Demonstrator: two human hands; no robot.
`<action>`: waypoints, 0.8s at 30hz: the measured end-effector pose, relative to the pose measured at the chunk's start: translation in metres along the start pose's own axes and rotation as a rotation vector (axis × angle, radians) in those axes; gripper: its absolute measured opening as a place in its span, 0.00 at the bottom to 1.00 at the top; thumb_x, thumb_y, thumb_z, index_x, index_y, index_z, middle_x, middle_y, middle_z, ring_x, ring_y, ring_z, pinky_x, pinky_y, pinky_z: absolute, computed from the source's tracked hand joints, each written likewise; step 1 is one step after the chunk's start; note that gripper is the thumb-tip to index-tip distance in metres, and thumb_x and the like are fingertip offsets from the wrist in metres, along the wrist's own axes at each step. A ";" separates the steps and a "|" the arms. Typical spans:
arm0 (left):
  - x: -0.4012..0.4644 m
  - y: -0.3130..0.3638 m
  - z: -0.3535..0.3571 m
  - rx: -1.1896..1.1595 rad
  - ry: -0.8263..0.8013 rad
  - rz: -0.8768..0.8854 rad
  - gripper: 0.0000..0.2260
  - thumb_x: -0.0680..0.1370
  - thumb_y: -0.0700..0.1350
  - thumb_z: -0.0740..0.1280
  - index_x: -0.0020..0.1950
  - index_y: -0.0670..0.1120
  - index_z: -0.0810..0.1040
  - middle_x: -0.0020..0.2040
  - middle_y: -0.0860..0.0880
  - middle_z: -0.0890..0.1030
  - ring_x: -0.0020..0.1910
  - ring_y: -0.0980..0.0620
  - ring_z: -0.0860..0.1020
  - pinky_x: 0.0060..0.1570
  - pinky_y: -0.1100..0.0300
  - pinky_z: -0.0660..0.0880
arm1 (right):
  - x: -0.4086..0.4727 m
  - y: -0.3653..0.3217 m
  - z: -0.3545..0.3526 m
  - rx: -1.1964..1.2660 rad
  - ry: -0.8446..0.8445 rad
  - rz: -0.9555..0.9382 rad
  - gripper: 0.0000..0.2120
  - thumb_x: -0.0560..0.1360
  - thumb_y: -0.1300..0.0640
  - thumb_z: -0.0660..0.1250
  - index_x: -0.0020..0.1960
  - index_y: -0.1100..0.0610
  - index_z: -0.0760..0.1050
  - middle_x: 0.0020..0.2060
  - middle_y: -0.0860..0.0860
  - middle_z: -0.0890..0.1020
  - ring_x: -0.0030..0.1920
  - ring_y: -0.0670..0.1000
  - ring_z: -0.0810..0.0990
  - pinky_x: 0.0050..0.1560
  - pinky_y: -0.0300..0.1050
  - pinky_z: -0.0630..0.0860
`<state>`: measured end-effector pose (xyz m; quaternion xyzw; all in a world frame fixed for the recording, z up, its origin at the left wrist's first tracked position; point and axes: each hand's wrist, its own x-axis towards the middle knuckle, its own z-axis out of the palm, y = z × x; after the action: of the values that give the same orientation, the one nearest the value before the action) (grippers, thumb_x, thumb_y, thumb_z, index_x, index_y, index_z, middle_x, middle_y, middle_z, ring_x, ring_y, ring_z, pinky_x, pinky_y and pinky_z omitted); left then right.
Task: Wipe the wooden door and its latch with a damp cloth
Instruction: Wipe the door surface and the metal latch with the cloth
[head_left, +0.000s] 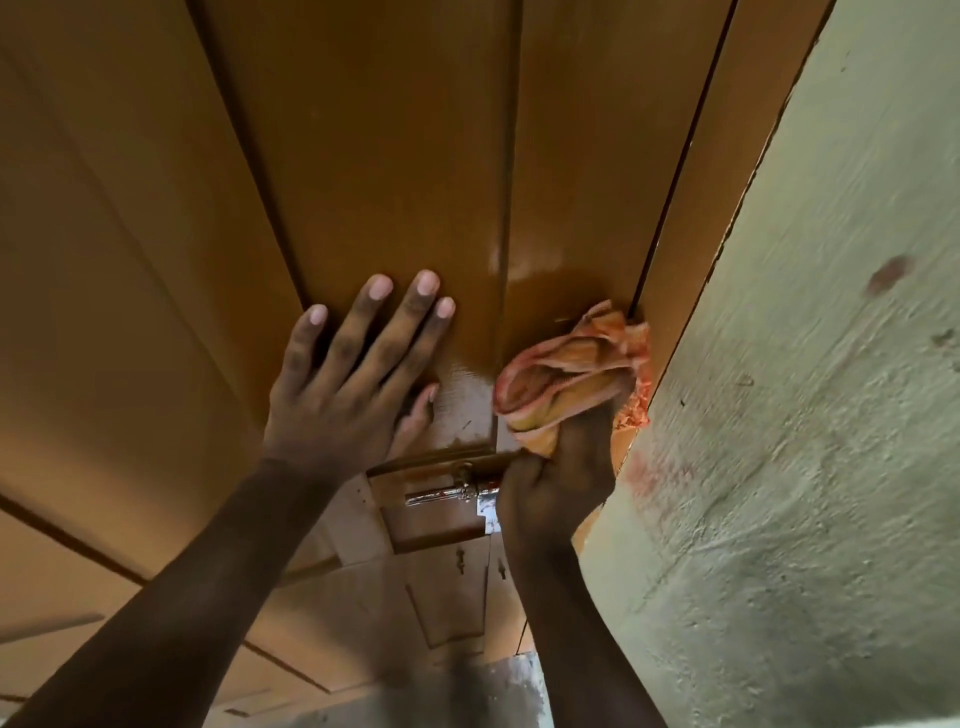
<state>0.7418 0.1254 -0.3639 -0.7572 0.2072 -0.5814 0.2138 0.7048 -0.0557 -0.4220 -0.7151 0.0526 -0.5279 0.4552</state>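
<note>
Door (374, 156) lies bare above both hands; wall (805, 364) crowds the right.

A rough, pale green plastered wall (810, 364) runs along the right, blotched with a dark stain (889, 274) and a reddish smear (655, 475); a patch of grey floor (498, 686) shows below

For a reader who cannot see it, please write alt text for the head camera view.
A right hand presses a bunched orange cloth against a brown wooden door near its right edge, while the left hand lies flat on the panel. A metal latch sits just below the hands; a pale green wall stands at right.
</note>
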 end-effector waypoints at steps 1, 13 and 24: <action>0.000 0.000 0.000 0.002 -0.001 -0.002 0.33 0.82 0.61 0.61 0.84 0.47 0.63 0.81 0.46 0.66 0.80 0.43 0.62 0.77 0.44 0.53 | -0.001 0.004 -0.001 -0.053 -0.040 -0.112 0.20 0.85 0.53 0.57 0.69 0.66 0.74 0.66 0.71 0.77 0.68 0.71 0.76 0.65 0.62 0.77; 0.002 0.000 0.001 0.006 0.001 0.001 0.33 0.82 0.61 0.61 0.84 0.47 0.63 0.82 0.46 0.65 0.81 0.43 0.61 0.77 0.43 0.53 | 0.007 0.006 -0.004 -0.058 -0.095 -0.224 0.19 0.84 0.57 0.59 0.72 0.65 0.71 0.75 0.64 0.69 0.74 0.68 0.70 0.71 0.61 0.73; 0.003 0.000 0.000 0.012 -0.006 0.005 0.35 0.81 0.63 0.61 0.84 0.47 0.62 0.82 0.45 0.63 0.81 0.43 0.60 0.77 0.43 0.52 | 0.005 0.013 0.003 -0.041 -0.025 -0.192 0.21 0.85 0.53 0.56 0.64 0.70 0.75 0.65 0.73 0.76 0.67 0.71 0.76 0.63 0.65 0.76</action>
<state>0.7421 0.1239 -0.3614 -0.7571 0.2049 -0.5800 0.2202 0.7142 -0.0643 -0.4282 -0.7326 -0.0111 -0.5587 0.3886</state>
